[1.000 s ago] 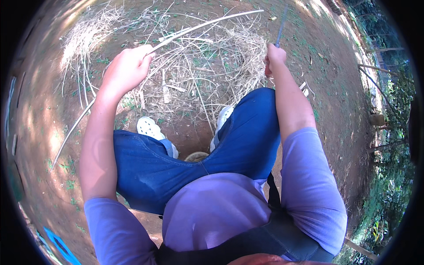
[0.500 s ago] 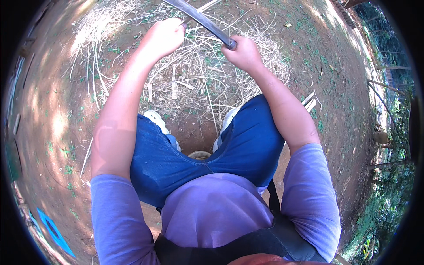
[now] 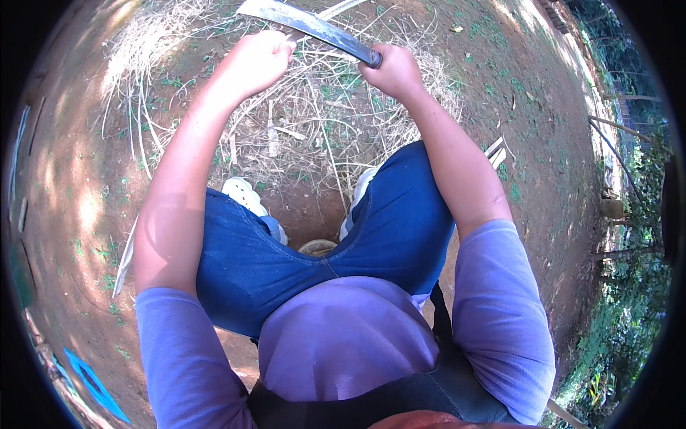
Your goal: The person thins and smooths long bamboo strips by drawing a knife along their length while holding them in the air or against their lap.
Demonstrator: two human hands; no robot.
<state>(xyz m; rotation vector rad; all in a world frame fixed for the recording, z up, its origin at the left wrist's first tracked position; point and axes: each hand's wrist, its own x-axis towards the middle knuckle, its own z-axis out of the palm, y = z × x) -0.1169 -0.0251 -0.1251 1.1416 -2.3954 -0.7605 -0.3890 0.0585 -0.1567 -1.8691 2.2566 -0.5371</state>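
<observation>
My right hand (image 3: 395, 70) is wrapped round the handle of a machete (image 3: 314, 26). Its long, slightly curved grey blade points to the upper left, its flat side catching light. Close by on the left, my left hand (image 3: 259, 61) is closed on a thin pale strip of wood (image 3: 341, 8). The strip runs up to the right and out of the top of the view. The blade crosses the strip just beyond my left fingers; whether they touch I cannot tell.
Pale shavings and split strips (image 3: 307, 107) litter the brown ground ahead of my white shoes (image 3: 244, 194). A round-edged object (image 3: 318, 247) shows between my legs. Leafy plants (image 3: 629, 314) and poles stand at the right; a blue item (image 3: 96, 386) lies lower left.
The machete has turned so that more of its flat side and its tip show, and the blade lies flatter. Both hands appear slightly higher and further left in view.
</observation>
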